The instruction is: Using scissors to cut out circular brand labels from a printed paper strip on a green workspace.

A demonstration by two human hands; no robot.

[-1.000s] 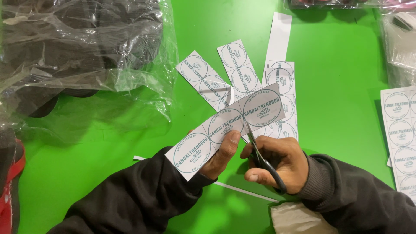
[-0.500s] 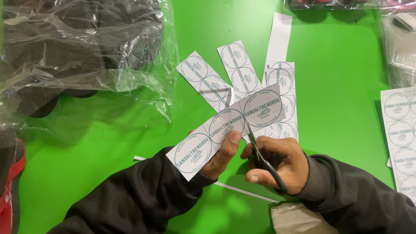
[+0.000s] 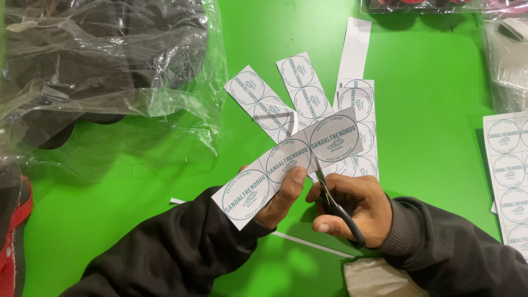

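Note:
My left hand (image 3: pixel 280 198) pinches a white paper strip (image 3: pixel 289 165) printed with three round teal labels, held tilted above the green table (image 3: pixel 165 181). My right hand (image 3: pixel 352 206) grips black-handled scissors (image 3: pixel 330 195), their blades meeting the strip between the middle and the right-hand label. Several cut label strips (image 3: pixel 308 93) lie fanned out on the table just beyond the held strip.
A clear plastic bag of dark footwear (image 3: pixel 99 60) fills the upper left. A sheet of round labels (image 3: pixel 509 176) lies at the right edge. A thin paper offcut (image 3: pixel 313 246) lies under my wrists. Another bagged item (image 3: pixel 506 49) sits top right, and a red-edged shoe (image 3: pixel 14 231) at left.
The held strip has shifted slightly and the scissors have worked a little further into it. Everything on the table is unmoved.

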